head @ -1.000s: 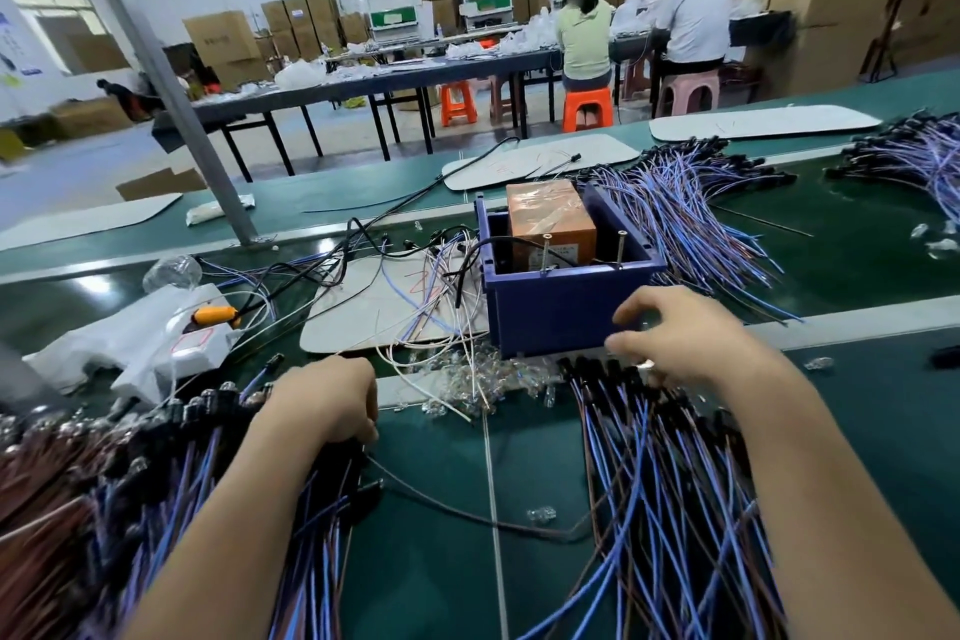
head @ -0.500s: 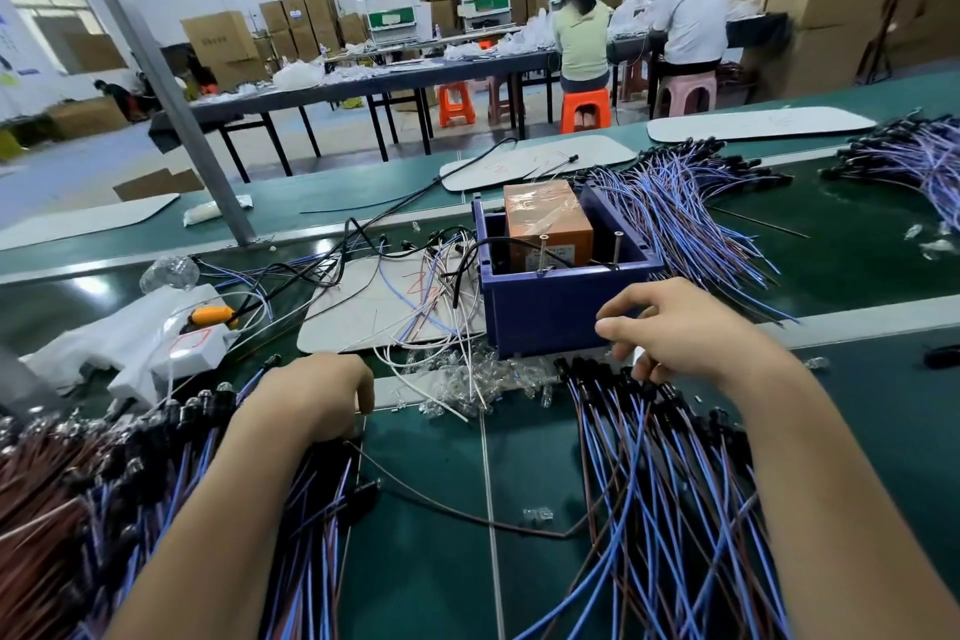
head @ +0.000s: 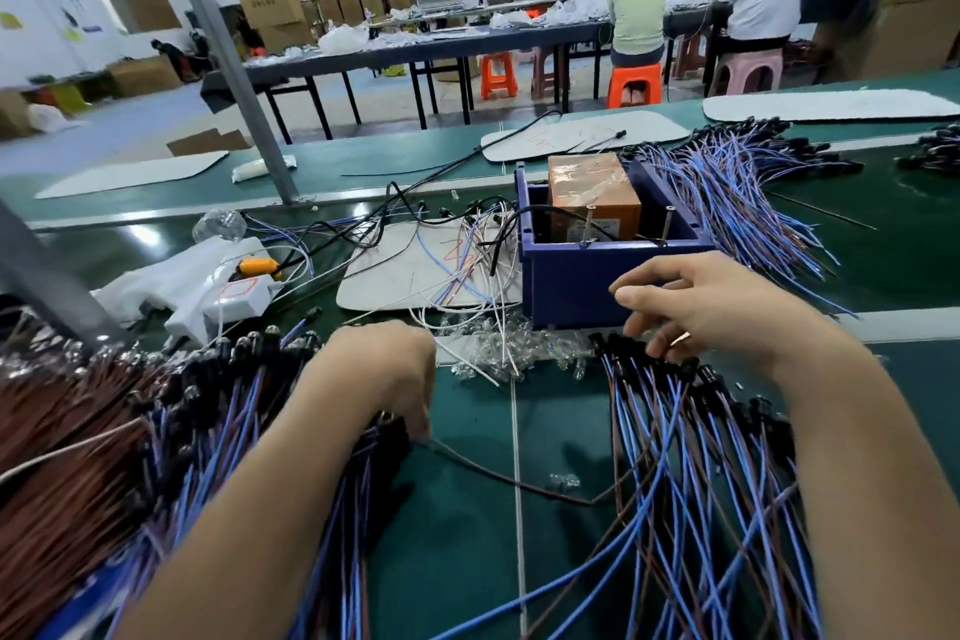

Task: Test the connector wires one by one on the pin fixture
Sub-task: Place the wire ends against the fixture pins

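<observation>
The pin fixture is a blue box (head: 571,286) with two upright metal pins (head: 666,222) and an orange block (head: 592,192) inside. It stands mid-table just beyond my hands. My left hand (head: 384,369) is curled down into the left pile of connector wires (head: 208,411) and grips a black connector whose brown wire (head: 519,483) trails right across the mat. My right hand (head: 701,307) hovers in front of the box, its fingers loosely bent, fingertips at the black heads of the right wire pile (head: 675,457). I see nothing held in it.
A third heap of blue wires (head: 737,203) lies behind and right of the box. Loose white and black leads (head: 467,265) and small clear bulbs (head: 509,348) lie left of it. A white bag (head: 171,286) and a grey post (head: 228,62) are at left. People sit at a far table.
My right hand has lifted a little off the right pile and spread its fingers near the box front. My left hand stays curled in the left pile.
</observation>
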The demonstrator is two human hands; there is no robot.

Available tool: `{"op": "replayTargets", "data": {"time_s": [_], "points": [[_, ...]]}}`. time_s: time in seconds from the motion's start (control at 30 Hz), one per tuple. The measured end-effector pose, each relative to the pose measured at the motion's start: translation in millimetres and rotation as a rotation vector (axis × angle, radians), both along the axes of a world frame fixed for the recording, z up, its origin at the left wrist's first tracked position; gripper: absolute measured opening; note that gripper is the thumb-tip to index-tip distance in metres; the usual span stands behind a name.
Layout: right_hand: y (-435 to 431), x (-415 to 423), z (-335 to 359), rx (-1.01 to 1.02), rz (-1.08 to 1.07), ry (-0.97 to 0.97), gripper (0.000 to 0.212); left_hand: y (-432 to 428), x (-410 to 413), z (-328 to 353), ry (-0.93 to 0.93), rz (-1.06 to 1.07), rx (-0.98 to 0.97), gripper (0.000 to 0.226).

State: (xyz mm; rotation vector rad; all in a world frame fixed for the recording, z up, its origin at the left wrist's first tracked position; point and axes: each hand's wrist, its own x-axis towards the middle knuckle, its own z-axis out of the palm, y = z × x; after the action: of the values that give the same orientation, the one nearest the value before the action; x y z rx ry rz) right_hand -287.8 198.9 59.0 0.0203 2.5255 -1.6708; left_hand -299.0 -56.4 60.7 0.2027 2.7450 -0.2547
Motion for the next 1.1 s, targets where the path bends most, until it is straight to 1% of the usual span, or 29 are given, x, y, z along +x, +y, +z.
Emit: {"op": "replayTargets", "data": {"time_s": [0.1,0.2,0.23,0.3,0.37,0.43,0.5,0.6,0.7,0.77,0.83,0.9,0.97,1.03,1.1], "points": [[-2,-1,0,-0.021,0.007,-0.015,0.008,9,5,-8,-0.016,0.007,-0.078,0.045],[-1,-1,0,-0.031,0.019,-0.021,0.008,11,7,-13,-0.041,-0.016,-0.200,0.047],[-1,-1,1,-0.038,0.024,-0.018,0.008,11,9,-16,-0.034,-0.035,-0.249,0.046],[-3,1,2,-0.048,0.028,-0.007,0.008,9,14,-22,0.004,-0.080,-0.316,0.037],[-3,3,5,-0.058,0.038,0.009,0.008,4,16,-23,0.070,-0.103,-0.306,0.032],[-4,6,9,-0.057,0.050,0.020,0.008,-2,17,-16,0.096,-0.084,-0.215,0.040],[-7,8,12,-0.066,0.065,0.022,0.010,-4,15,-3,0.125,-0.032,-0.054,0.050],[-15,11,16,-0.126,0.100,0.008,0.019,-1,12,22,0.270,0.015,0.151,0.054],[-32,13,21,-0.292,0.159,-0.060,0.038,2,10,52,0.436,0.029,0.236,0.053],[-49,16,24,-0.425,0.222,-0.155,0.047,3,10,70,0.546,-0.012,0.281,0.052],[-68,21,26,-0.592,0.298,-0.264,0.051,7,13,82,0.609,-0.071,0.440,0.049],[-86,25,26,-0.770,0.373,-0.348,0.053,14,20,86,0.586,-0.149,0.634,0.047],[-98,28,25,-0.884,0.399,-0.385,0.050,20,24,82,0.549,-0.226,0.707,0.043],[-103,28,23,-0.962,0.356,-0.388,0.048,20,25,73,0.565,-0.233,0.749,0.039],[-103,27,21,-0.991,0.292,-0.367,0.048,14,28,61,0.553,-0.186,0.875,0.043]]}}
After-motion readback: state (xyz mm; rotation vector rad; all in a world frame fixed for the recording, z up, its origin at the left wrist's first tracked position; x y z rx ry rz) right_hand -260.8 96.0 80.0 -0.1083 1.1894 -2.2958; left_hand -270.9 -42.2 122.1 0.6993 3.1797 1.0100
